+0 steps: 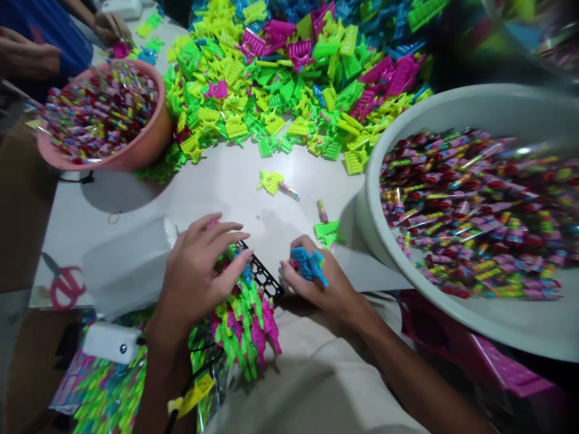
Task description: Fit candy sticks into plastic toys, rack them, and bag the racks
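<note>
My right hand (325, 278) is closed around a blue plastic toy piece (308, 264), pinched between thumb and fingers near the table edge. My left hand (199, 262) lies over a bunch of green, pink and yellow plastic toy pieces (246, 325), its fingers stretched out and its thumb apart. These pieces sit beside a black perforated rack (265, 277), which is partly hidden under the left hand. Beyond the hands, a yellow toy piece (270, 182) touches a small wrapped candy tube (289, 191). Near my right hand are a green piece (326, 232) and another candy tube (322, 211).
A large pale tub (384, 138) of candy tubes stands right, a pink bowl (160, 114) of them left. Loose toy pieces (280, 90) heap at the back. Red-handled scissors (67, 288) and a clear plastic roll (126, 259) lie left. Another person's hand (112, 27) works far left.
</note>
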`<move>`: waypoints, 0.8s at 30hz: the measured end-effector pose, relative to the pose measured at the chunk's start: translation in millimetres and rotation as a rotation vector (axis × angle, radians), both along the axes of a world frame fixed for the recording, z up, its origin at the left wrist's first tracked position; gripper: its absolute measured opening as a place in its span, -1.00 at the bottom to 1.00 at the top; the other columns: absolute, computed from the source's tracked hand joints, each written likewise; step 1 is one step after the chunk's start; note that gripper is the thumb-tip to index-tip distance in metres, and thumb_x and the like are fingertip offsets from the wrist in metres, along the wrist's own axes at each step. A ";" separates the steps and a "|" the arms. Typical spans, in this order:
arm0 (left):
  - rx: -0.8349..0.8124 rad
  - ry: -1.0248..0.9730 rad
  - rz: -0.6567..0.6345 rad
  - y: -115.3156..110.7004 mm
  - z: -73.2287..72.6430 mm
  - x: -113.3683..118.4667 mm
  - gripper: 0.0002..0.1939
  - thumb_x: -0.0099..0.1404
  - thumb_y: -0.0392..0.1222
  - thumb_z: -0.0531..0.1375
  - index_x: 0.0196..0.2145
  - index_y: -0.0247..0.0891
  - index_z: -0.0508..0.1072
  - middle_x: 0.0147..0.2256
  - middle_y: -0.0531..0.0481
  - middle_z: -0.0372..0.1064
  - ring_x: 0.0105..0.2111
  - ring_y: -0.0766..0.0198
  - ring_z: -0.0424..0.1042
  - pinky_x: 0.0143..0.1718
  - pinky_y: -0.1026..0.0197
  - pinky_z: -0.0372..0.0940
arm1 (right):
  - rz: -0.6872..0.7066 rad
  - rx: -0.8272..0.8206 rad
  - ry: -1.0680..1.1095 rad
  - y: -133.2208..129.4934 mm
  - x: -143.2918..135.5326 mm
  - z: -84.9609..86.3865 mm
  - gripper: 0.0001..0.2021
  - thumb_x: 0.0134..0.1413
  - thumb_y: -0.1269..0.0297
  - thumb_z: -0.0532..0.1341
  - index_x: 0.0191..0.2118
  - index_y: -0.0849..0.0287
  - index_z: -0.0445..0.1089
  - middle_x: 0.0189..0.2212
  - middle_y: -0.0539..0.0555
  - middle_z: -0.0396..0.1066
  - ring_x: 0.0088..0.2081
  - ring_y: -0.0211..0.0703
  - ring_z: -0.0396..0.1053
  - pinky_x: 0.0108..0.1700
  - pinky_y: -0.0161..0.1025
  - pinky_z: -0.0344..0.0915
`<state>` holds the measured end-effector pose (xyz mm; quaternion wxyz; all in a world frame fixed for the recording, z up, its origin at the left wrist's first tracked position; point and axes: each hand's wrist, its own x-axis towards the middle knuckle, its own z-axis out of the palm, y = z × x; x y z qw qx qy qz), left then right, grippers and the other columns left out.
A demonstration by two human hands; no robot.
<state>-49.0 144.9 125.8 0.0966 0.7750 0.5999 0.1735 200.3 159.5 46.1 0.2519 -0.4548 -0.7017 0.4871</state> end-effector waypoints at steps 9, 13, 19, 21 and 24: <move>-0.002 0.002 0.005 -0.6 -1.0 -0.4 -0.79 0.50 -0.12 0.28 0.04 -0.11 0.60 0.09 -0.07 0.64 0.28 -0.11 0.43 0.28 -0.26 0.34 | 0.134 -0.057 0.156 -12.9 -30.7 -8.1 -0.85 0.51 0.28 0.19 -0.21 0.10 0.37 -0.29 0.00 0.46 -0.27 -0.16 0.43 -0.14 -0.23 0.32; 0.003 0.004 0.013 -1.3 -1.1 -1.0 -0.79 0.51 -0.12 0.27 0.04 -0.13 0.60 0.08 -0.07 0.64 0.28 -0.11 0.43 0.27 -0.26 0.35 | 0.221 0.161 -0.009 -16.4 -35.4 -14.4 -0.92 0.54 0.34 0.12 -0.09 0.13 0.33 -0.23 0.08 0.46 -0.23 -0.10 0.41 -0.13 -0.18 0.32; -0.001 0.031 -0.004 -0.1 -2.3 -1.6 -0.78 0.53 -0.09 0.24 0.06 -0.13 0.58 0.08 -0.06 0.64 0.30 -0.14 0.41 0.27 -0.28 0.35 | 0.501 0.379 -0.396 -20.7 -39.9 9.0 -0.64 0.12 0.60 0.27 0.01 0.22 0.30 -0.14 0.21 0.47 -0.16 0.04 0.38 -0.22 -0.13 0.35; 0.004 0.038 -0.007 0.2 -3.0 -1.9 -0.77 0.55 -0.09 0.22 0.08 -0.12 0.56 0.08 -0.06 0.63 0.30 -0.15 0.42 0.25 -0.29 0.36 | 0.524 0.370 -0.397 -15.3 -33.7 18.8 -0.60 0.12 0.60 0.29 0.06 0.22 0.31 -0.12 0.20 0.47 -0.15 0.04 0.38 -0.20 -0.12 0.40; 0.021 0.055 -0.022 -0.2 -4.3 -3.3 -0.76 0.56 -0.07 0.19 0.09 -0.11 0.53 0.06 -0.08 0.64 0.29 -0.17 0.42 0.20 -0.30 0.39 | 0.368 0.445 -0.400 3.9 -10.5 24.3 -0.57 0.26 0.61 0.22 0.18 0.18 0.31 0.06 0.24 0.44 0.04 0.09 0.38 0.06 -0.02 0.45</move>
